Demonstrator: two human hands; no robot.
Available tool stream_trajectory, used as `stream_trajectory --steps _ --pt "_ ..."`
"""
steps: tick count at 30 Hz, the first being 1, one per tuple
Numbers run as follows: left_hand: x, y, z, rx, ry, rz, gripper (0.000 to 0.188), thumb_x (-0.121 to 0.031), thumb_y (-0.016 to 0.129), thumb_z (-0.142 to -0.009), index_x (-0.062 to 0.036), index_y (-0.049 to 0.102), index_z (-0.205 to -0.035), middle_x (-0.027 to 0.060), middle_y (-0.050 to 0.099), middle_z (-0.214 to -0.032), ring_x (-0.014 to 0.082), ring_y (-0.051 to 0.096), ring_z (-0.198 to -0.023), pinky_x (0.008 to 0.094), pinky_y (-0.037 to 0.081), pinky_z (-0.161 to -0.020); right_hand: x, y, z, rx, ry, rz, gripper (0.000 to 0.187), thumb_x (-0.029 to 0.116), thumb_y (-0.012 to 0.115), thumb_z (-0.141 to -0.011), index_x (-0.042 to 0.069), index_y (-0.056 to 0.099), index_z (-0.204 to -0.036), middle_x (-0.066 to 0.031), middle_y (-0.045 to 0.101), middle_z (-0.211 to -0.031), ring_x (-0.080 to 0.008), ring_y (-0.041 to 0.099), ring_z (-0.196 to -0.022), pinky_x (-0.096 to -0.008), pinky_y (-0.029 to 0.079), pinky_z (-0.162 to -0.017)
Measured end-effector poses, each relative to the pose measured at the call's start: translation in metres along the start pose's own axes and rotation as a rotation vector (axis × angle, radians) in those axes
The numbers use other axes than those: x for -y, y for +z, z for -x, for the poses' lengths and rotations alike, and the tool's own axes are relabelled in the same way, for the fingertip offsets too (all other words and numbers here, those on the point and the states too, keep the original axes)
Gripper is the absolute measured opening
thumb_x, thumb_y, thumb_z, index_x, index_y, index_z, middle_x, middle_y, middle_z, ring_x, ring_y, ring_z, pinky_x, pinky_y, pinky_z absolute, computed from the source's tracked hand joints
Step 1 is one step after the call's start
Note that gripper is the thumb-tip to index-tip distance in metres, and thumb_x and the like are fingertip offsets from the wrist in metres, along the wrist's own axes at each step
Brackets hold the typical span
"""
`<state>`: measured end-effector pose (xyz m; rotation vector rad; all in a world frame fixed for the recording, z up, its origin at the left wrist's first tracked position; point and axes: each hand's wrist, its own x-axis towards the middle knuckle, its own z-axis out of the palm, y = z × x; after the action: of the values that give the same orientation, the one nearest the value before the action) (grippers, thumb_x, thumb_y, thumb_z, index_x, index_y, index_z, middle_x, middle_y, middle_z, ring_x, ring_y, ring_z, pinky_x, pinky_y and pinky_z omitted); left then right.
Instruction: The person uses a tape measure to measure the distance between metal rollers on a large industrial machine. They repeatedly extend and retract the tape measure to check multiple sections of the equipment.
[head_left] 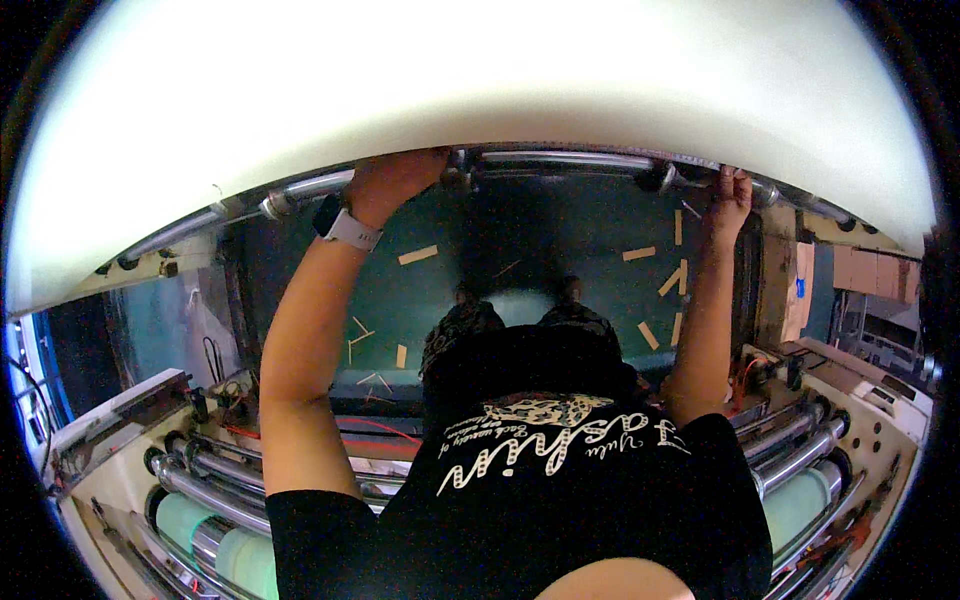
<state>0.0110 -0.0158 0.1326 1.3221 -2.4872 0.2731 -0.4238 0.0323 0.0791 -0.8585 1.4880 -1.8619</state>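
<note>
A polished metal shaft [565, 160] with dark and metal collars [458, 172] runs across, just under the curved lower edge of a large white surface [480, 70]. My left hand [398, 183], below a wristwatch with a pale strap [352, 230], reaches to the shaft beside a collar; its fingertips are hidden under the white edge. At the shaft's right part, my right hand [730, 203] has its fingers bent together against the white edge. A thin strip with fine marks [695, 160] follows the edge towards those fingers. Whatever they pinch is too small to make out.
On the dark green floor [520, 235] lie several tan strips [418, 255] around my feet. Behind me stands a machine with metal rollers [215, 490] and pale green cylinders [250, 560]. Cream machine frames [130, 420] flank me, with cardboard [875, 273] at the right.
</note>
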Motion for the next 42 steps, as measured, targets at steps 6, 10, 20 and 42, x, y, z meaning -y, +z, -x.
stream_trajectory --steps 6,10,20,42 --pt "-0.006 -0.008 -0.008 -0.224 0.037 0.049 0.020 -0.018 0.053 -0.075 -0.0058 0.062 -0.088 0.0134 0.062 -0.077 0.0312 0.059 -0.069 0.0427 0.047 -0.063 0.004 0.002 0.004 0.002 0.011 0.018 0.016 0.016 0.061 -0.084 0.014 0.049 -0.073 0.0066 0.046 -0.066 -0.0051 0.037 -0.056 -0.0213 0.032 -0.048" --pt "-0.004 -0.009 -0.011 -0.199 0.024 0.104 0.019 -0.018 0.052 -0.075 -0.0052 0.062 -0.085 0.0133 0.061 -0.076 0.0314 0.058 -0.068 0.0420 0.047 -0.062 0.002 0.006 0.001 -0.039 -0.010 0.015 0.016 0.017 0.059 -0.085 0.014 0.049 -0.072 0.0049 0.046 -0.060 -0.0056 0.039 -0.050 -0.0209 0.031 -0.043" --pt "-0.003 -0.006 -0.012 -0.238 0.046 0.098 0.019 -0.019 0.051 -0.075 -0.0055 0.061 -0.085 0.0142 0.061 -0.075 0.0322 0.059 -0.069 0.0436 0.047 -0.061 -0.007 -0.005 -0.008 -0.019 -0.084 0.055 0.018 0.018 0.058 -0.085 0.015 0.047 -0.071 0.0045 0.043 -0.056 -0.0062 0.038 -0.044 -0.0209 0.028 -0.038" --pt "-0.021 -0.019 0.001 0.209 -0.231 0.142 0.020 -0.023 0.051 -0.078 -0.0098 0.064 -0.084 0.0119 0.063 -0.078 0.0292 0.061 -0.077 0.0399 0.048 -0.070 -0.018 -0.014 -0.014 0.022 -0.125 -0.003 0.018 0.015 0.060 -0.084 0.014 0.047 -0.071 0.0051 0.047 -0.061 -0.0044 0.038 -0.050 -0.0192 0.030 -0.043"
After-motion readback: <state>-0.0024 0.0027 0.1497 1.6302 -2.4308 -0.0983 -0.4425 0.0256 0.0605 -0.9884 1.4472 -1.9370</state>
